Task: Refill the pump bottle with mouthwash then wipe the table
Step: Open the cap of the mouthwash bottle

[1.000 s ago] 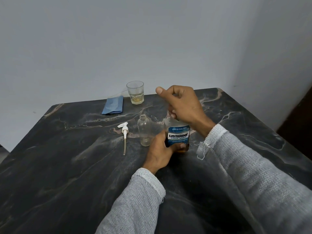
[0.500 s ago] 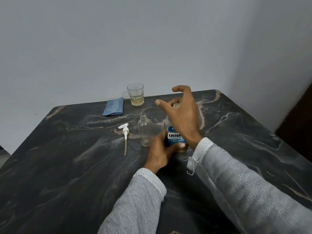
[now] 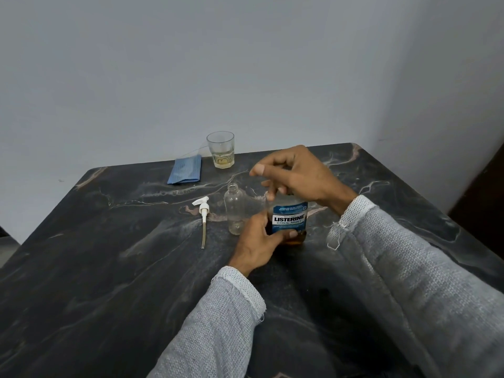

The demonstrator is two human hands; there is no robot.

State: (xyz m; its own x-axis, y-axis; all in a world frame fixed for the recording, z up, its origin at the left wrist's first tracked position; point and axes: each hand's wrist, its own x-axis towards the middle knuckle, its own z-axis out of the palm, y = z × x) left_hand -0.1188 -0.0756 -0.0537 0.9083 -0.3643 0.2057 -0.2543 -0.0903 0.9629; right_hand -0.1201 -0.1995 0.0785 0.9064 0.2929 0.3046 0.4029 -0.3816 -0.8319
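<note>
A mouthwash bottle (image 3: 289, 217) with a blue label stands upright on the dark marble table (image 3: 109, 268). My left hand (image 3: 259, 241) grips its lower body from the left. My right hand (image 3: 294, 173) sits over the bottle's top, fingers curled around the cap, which is hidden under them. Just left of the mouthwash stands the clear pump bottle (image 3: 236, 208), open at the neck and empty. Its white pump head (image 3: 203, 211) with a long tube lies flat on the table further left.
A folded blue cloth (image 3: 186, 169) lies at the table's far edge by the wall. Beside it stands a glass (image 3: 221, 150) holding a little yellowish liquid. The table's right edge runs close to a dark doorway.
My right hand has turned over the bottle's top, swinging away and back around the cap. The left hand has kept its hold on the bottle.
</note>
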